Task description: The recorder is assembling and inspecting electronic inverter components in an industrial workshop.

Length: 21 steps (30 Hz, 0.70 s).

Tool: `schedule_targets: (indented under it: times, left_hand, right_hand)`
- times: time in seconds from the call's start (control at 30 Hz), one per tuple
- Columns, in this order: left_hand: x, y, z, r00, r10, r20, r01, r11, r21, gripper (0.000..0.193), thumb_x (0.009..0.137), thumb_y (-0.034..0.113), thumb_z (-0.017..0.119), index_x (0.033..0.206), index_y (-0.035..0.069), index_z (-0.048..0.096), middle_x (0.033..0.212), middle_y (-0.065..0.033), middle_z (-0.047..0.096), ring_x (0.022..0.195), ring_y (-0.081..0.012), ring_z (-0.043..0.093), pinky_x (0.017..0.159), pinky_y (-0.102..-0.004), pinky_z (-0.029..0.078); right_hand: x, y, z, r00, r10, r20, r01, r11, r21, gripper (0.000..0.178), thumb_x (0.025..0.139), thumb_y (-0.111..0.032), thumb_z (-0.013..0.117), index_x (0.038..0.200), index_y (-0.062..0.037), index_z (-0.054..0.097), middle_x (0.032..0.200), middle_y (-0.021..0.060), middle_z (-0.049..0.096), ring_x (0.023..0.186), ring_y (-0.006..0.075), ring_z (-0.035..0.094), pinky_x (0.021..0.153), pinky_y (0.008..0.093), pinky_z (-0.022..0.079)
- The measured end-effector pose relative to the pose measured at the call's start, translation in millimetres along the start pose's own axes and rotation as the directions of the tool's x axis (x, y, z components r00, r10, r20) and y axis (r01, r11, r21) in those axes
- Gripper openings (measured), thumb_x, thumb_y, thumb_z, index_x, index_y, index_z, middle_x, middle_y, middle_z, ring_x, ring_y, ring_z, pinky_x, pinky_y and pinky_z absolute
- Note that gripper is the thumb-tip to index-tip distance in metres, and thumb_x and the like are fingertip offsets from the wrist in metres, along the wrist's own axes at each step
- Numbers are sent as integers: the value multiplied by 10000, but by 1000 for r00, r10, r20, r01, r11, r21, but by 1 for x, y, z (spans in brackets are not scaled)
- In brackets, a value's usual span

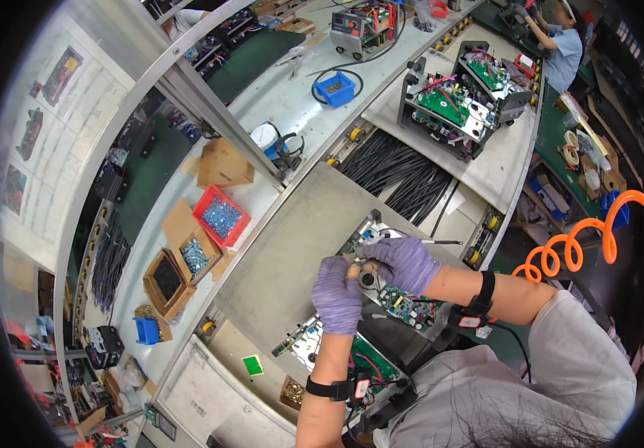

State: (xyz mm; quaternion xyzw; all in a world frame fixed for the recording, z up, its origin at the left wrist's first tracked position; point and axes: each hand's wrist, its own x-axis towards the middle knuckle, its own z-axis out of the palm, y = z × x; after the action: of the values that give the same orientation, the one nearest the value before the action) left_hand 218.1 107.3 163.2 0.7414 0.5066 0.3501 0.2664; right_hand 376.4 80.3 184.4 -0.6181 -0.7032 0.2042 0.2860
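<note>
My left hand point(337, 297), in a purple-grey glove, bends its fingers together over an open electronic unit point(411, 308) with a green circuit board. Against it, from the right, comes my right hand point(405, 266), gloved alike, its fingers closed and pointing left. The fingertips of both meet above the unit's metal plate; whatever they pinch is too small or too covered to name. Just under them shows a round grey part point(368, 281) with a dark centre. Nearer my body, beside my left forearm, lies a second open unit point(370, 361) with a green board.
Left of the work plate point(277, 231) stand a red bin point(222, 216) of screws and cardboard boxes point(195, 255) of fasteners. Black cables point(400, 175) lie beyond. More open units point(445, 101) stand farther off. An orange coiled hose point(576, 243) hangs at right; another person point(561, 56) works far right.
</note>
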Motion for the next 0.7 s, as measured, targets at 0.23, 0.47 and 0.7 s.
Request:
schedule_targets:
  times: [0.23, 0.47, 0.7]
  left_hand:
    - [-6, 8, -4, 975, -16, 221, -23, 984, 175, 214, 733, 37, 554, 942, 30, 597, 928, -147, 555, 816, -319, 569, 734, -366, 471]
    - [-9, 2, -5, 992, 49, -114, -4, 932, 362, 377, 723, 26, 523, 1099, 32, 526, 1053, -176, 524, 840, -323, 559, 754, -398, 460]
    - [-13, -10, -5, 999, -8, -32, 15, 977, 212, 448, 739, 34, 548, 1181, 53, 480, 1028, -170, 549, 843, -313, 564, 746, -386, 464]
  right_hand:
    - [-6, 11, 5, 993, -96, 75, 109, 975, -194, 197, 694, -178, 611, 879, -112, 629, 716, 90, 595, 626, 269, 593, 557, 379, 469]
    - [11, 17, 10, 972, 230, 34, -218, 952, -215, 229, 700, -243, 609, 884, -108, 625, 752, 125, 608, 664, 300, 603, 602, 406, 473]
    - [11, 14, 21, 968, 252, -15, -251, 956, -150, 232, 669, -206, 658, 852, -70, 615, 777, 117, 623, 728, 286, 608, 642, 365, 478]
